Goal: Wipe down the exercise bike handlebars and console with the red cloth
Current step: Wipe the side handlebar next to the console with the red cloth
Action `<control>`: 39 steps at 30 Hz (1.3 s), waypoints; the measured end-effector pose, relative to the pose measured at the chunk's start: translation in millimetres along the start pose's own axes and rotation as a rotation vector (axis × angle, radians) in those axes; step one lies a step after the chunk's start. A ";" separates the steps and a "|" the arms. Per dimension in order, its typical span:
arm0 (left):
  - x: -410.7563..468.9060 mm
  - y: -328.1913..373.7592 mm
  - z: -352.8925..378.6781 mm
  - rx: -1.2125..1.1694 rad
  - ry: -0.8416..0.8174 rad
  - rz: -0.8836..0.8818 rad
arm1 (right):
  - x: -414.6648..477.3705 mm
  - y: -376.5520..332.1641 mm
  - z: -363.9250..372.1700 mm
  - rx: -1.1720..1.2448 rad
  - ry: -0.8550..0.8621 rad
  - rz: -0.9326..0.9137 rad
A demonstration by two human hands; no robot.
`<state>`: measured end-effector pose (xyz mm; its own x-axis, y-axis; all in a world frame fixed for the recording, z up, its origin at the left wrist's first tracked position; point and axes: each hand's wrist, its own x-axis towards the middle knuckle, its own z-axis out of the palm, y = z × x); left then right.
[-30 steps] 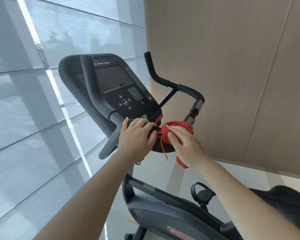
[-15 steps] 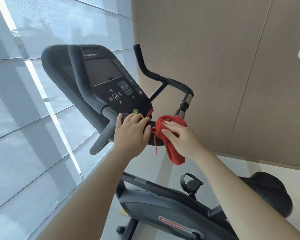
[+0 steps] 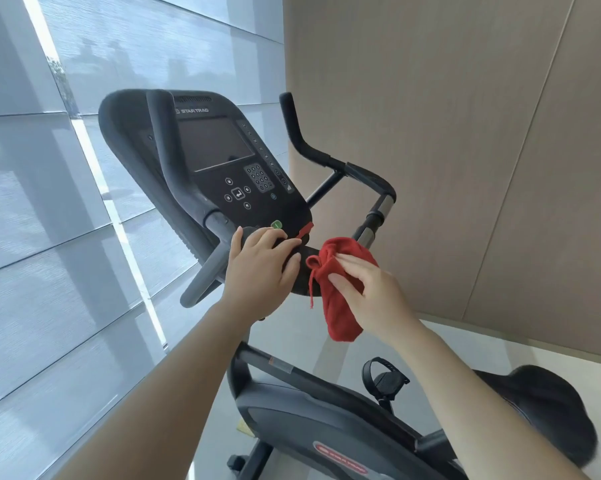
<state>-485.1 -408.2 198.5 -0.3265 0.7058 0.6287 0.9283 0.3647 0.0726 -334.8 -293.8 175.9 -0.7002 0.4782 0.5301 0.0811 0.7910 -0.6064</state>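
1. Right hand (image 3: 371,292): fingers (image 3: 347,263) spread flat on top of the cloth (image 3: 340,271), pressing it down; thumb side pinches the bunched fabric, so the cloth is held.
2. Left hand (image 3: 261,271): fingers curled over the black centre of the bars (image 3: 302,271), gripping it, no cloth in it.
3. One cloth, red, bunched, between the two hands' fingertips and under the right ones; tail hangs down below the right palm, one loose thread dangles.
4. Cloth sits on the bars just below the console (image 3: 229,161) bottom edge.
5. Console just above left fingers: reads "STAR TRAC" at top, one dark screen, one number keypad, one green button (image 3: 276,224) right by the left fingertips.
6. Two horns: one far right of the right hand (image 3: 302,140), one left of the left hand (image 3: 205,282).
7. Below the hands: frame (image 3: 326,420) with red oval logo, text too blurred to read; one pedal (image 3: 383,377); one seat (image 3: 548,410).
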 end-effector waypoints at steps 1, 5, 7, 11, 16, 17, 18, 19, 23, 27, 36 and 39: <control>0.0 -0.2 -1.1 0.000 -0.011 0.002 | 1.2 -1.0 -1.5 -0.006 -0.013 0.001; 3.4 -8.4 -6.8 0.069 -0.077 0.089 | 15.2 -5.0 -9.2 -0.052 -0.097 0.036; 12.0 -16.1 -13.8 0.084 -0.090 0.121 | 21.9 -7.2 -14.5 -0.097 -0.065 0.034; 27.6 -46.1 -22.6 0.014 -0.081 0.155 | 35.1 -18.2 -19.2 -0.021 0.107 0.013; 15.4 -63.5 -9.0 -0.082 0.033 0.164 | 32.1 -31.4 15.4 -0.150 -0.030 0.109; 15.3 -63.0 -6.4 -0.083 0.053 0.159 | 27.5 -33.5 21.9 -0.164 0.001 0.118; 16.0 -62.4 -4.7 -0.081 0.073 0.155 | 22.9 -35.8 26.5 -0.167 0.042 0.115; 16.8 -62.2 -3.8 -0.080 0.086 0.156 | 18.5 -38.6 29.6 -0.167 0.073 0.103; 17.8 -65.3 -1.2 -0.070 0.092 0.184 | 9.5 -50.9 34.7 -0.132 0.118 0.103; 19.4 -65.2 -3.4 -0.055 0.076 0.204 | 26.2 -59.3 34.8 -0.160 0.084 0.240; 19.0 -67.3 -5.6 -0.065 0.070 0.225 | 2.6 -71.9 46.4 -0.213 0.121 0.301; 18.6 -66.5 -5.1 -0.062 0.078 0.215 | 8.5 -68.8 41.2 -0.162 0.041 0.328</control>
<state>-552.0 -422.4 209.3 -0.1074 0.7135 0.6924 0.9850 0.1710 -0.0233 -375.6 -359.9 197.8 -0.5892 0.7290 0.3485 0.4104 0.6416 -0.6480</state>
